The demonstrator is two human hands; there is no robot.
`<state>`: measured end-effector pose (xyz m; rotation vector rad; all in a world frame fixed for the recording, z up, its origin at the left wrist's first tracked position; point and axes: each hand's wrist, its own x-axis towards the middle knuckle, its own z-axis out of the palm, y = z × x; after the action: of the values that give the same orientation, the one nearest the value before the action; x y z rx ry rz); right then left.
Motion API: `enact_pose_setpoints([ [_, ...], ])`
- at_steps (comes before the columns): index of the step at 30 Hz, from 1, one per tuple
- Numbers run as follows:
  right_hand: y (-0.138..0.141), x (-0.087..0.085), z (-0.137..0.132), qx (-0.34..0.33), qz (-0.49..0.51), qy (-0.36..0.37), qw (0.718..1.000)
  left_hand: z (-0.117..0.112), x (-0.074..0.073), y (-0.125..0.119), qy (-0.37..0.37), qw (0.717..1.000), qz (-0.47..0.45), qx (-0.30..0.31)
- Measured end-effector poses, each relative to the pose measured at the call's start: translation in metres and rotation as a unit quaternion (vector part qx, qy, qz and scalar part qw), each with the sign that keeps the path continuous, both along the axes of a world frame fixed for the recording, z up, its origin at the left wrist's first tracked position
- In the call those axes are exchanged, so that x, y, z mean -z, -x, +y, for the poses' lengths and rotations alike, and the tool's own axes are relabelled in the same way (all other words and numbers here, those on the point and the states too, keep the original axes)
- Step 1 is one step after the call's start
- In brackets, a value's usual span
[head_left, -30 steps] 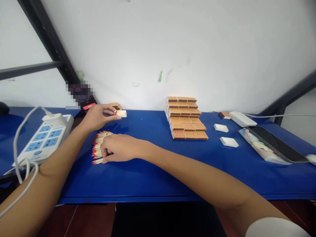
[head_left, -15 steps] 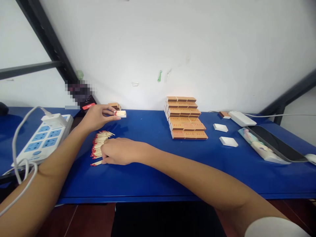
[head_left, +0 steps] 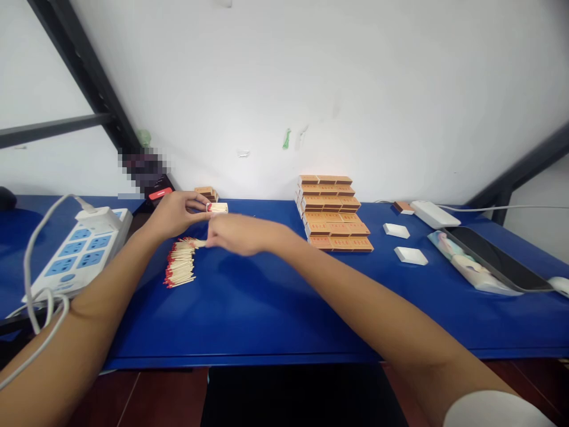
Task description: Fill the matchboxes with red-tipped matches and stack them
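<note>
My left hand [head_left: 175, 213] is closed on a white matchbox tray [head_left: 217, 207] that has red-tipped matches inside. My right hand [head_left: 233, 233] is just in front of the tray and pinches a few matches [head_left: 200, 243], their red heads pointing left. A pile of loose matches [head_left: 180, 267] lies on the blue table [head_left: 267, 320], in front of my left hand and to the left of my right hand. The right hand hides part of the tray's near side.
Stepped rows of orange matchboxes [head_left: 338, 222] stand at the back centre, with a small matchbox stack [head_left: 207, 193] behind my left hand. White trays [head_left: 411, 255] and a phone [head_left: 498, 255] lie on the right. A power strip [head_left: 80, 249] with a white cable is at the left.
My right hand has moved up and away from the near end of the pile, carrying the pinched matches toward the tray. My left hand keeps its hold in nearly the same place.
</note>
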<state>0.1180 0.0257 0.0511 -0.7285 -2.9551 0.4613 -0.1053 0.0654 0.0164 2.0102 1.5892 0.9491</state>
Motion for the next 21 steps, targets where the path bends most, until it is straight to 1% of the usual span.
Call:
enact_pose_setpoints([
  [1,-0.008,-0.004,0.009,0.027,0.02,-0.012,0.999,-0.001,-0.001,-0.001,0.006,1.0,-0.001,0.007],
  [3,-0.023,-0.008,0.027,0.115,0.044,-0.028,0.992,-0.004,-0.001,-0.006,0.014,1.0,-0.005,0.025],
  [4,-0.03,-0.008,0.035,0.149,0.052,-0.034,0.987,-0.006,-0.001,-0.008,0.013,0.999,-0.009,0.035],
  [5,-0.035,-0.007,0.042,0.169,0.056,-0.04,0.983,-0.007,-0.001,-0.011,0.012,0.999,-0.012,0.045],
  [8,-0.041,0.002,0.053,0.179,0.066,-0.035,0.981,-0.01,0.001,-0.017,0.012,0.998,-0.024,0.061],
  [13,-0.03,0.013,0.049,0.172,0.05,-0.025,0.983,-0.011,0.002,-0.021,0.011,0.997,-0.017,0.07],
  [17,-0.027,0.015,0.045,0.178,0.046,-0.027,0.983,-0.011,0.0,-0.022,0.017,0.997,-0.014,0.078],
  [21,-0.029,0.013,0.044,0.181,0.063,-0.022,0.981,-0.012,0.0,-0.022,0.02,0.996,-0.02,0.09],
])
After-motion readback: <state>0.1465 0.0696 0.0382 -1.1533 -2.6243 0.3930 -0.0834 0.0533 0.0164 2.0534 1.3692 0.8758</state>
